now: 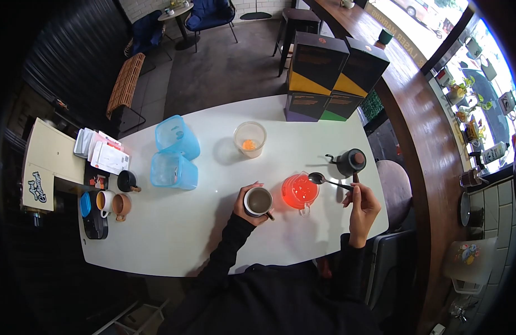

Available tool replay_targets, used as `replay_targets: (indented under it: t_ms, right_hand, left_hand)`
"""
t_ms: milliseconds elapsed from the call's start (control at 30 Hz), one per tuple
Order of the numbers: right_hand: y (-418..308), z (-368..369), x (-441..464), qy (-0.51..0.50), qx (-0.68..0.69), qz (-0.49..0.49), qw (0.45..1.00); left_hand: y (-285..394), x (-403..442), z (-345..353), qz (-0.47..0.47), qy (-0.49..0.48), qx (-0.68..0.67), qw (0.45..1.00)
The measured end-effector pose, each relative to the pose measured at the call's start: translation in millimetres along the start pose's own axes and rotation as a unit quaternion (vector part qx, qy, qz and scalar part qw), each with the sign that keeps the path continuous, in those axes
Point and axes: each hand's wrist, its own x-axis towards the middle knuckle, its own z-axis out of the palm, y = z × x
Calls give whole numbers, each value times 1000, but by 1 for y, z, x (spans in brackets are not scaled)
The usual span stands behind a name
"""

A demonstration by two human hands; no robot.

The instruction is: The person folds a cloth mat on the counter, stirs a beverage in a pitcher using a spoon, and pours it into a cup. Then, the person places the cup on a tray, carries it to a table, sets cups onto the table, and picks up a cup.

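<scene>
From my remote seat, I see my left hand (248,204) wrapped around a mug (258,201), grasping it upright over the front of the white table (300,245); I can't tell whether its base touches the tabletop. The mug's handle points down and to the right.

My right hand (364,209) pinches the end of a dark spoon (317,178), whose bowl sits at the right edge of a glass pitcher (300,192). I can't tell whether spoon and glass meet. The pitcher stands between my 2 hands, filled with bright red liquid, its handle facing me.

Just beyond my right hand I have a dark kettle (350,162), its thin spout pointing left. Farther back is a translucent cup (250,132) with orange pieces inside, and left of it stand 2 blue containers (175,170). At the far right edge, I see 4 stacked boxes (318,61).
</scene>
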Motion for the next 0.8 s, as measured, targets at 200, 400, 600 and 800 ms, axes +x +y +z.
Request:
replay_targets:
  t_ms: [200, 400, 600, 800]
  right_hand:
    - [11, -10, -10, -9, 26, 16, 999]
    - [20, -16, -19, -7, 65, 28, 997]
    - [28, -21, -24, 11, 75, 51, 996]
    - [31, -24, -25, 24, 93, 70, 993]
  left_hand:
    - [-10, 6, 10, -39, -29, -71, 996]
    - [-4, 14, 16, -28, -41, -48, 998]
    - [-1, 17, 16, -38, -52, -61, 996]
    - [1, 18, 14, -42, -71, -54, 995]
